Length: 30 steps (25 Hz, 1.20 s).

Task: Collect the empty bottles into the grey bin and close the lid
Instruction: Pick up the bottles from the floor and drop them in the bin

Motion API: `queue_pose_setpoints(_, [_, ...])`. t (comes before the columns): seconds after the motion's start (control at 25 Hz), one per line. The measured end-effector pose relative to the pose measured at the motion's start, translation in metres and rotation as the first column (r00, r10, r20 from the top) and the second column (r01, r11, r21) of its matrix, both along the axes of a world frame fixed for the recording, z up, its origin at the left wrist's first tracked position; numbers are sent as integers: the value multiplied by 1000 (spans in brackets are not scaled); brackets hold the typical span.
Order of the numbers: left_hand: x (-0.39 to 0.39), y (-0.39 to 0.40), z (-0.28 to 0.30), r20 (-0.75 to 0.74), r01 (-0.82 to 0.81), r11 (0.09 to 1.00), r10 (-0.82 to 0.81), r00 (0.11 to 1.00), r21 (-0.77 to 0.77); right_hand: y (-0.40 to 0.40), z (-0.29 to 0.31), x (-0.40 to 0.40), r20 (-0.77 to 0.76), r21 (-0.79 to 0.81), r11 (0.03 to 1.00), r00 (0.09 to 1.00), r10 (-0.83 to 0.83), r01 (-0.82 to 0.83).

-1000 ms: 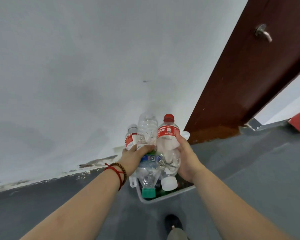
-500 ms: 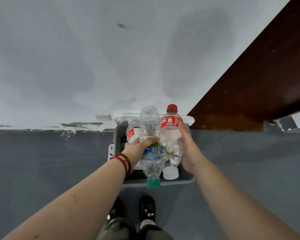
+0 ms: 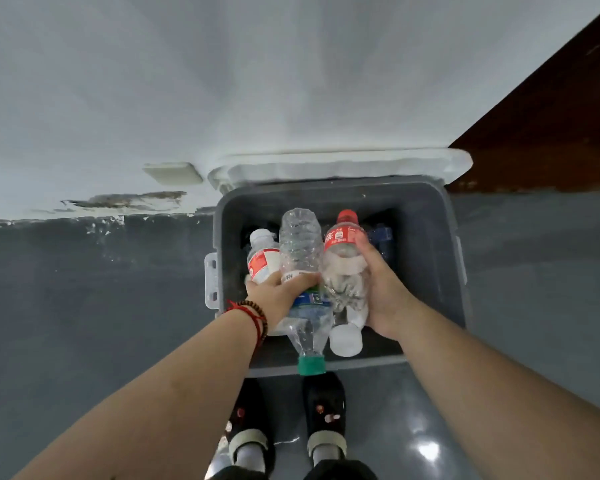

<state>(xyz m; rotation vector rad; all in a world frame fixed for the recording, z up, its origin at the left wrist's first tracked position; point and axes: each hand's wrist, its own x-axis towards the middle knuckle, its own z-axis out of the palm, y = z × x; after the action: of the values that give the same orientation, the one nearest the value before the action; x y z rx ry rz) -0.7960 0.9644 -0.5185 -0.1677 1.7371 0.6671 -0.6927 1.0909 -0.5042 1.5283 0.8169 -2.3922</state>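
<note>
Bottles (image 3: 300, 251) in a bunch hang over the open grey bin (image 3: 426, 216), pressed between both hands: left hand (image 3: 278, 296) wrapped around the left ones, right hand (image 3: 383, 289) clasping the red-capped one. Lid (image 3: 343, 164) stands at the far wall.

We see a glossy grey floor (image 3: 84, 306). The open grey bin (image 3: 426, 237) stands on it against the wall, our two dark shoes (image 3: 323, 403) just before the bin.
</note>
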Motion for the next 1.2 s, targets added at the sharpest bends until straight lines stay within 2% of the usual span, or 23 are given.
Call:
queue_pose_setpoints(0.08, [1, -5, -30, -26, 123, 991, -124, 992, -49, -8, -36, 4, 54, -24, 1000, 999, -7, 8])
queue_pose_setpoints(0.24, [16, -21, -67, 99, 100, 986, -87, 991, -133, -25, -81, 15, 252, -3, 997, 964, 80, -82])
queue_pose_setpoints(0.32, [21, -28, -78, 111, 24, 991, -9, 994, -134, -31, -91, 19, 340, 17, 992, 934, 109, -122])
queue_pose_setpoints(0.44, [24, -31, -75, 149, -168, 980, 182, 972, -102, -33, -87, 24, 392, 19, 991, 913, 115, -133])
queue_pose_setpoints(0.52, [23, -31, -61, 119, -169, 981, 179, 977, -91, -33, -69, 27, 403, 38, 981, 901, 160, -191])
queue_pose_setpoints(0.64, [16, -32, -10, -34, -63, 996, 61, 998, -63, -39, -16, 29, 404, 108, 955, 890, 213, -277])
queue_pose_setpoints(0.76, [7, -42, 90, -239, 59, 996, -73, 968, -65, -49, 73, 26, 371, 267, 866, 874, 313, -424])
queue_pose_setpoints(0.84, [5, -51, 162, -334, 73, 996, -84, 939, -43, -56, 137, 17, 326, 359, 818, 882, 342, -450])
queue_pose_setpoints(1.0, [1, -71, 290, -481, -1, 1000, 13, 877, 24, -83, 257, -12, 202, 517, 728, 890, 408, -451])
queue_pose_setpoints(1.2, [-9, -124, 377, -546, -258, 956, 292, 785, 141, -129, 353, -44, 122, 648, 568, 805, 580, -508])
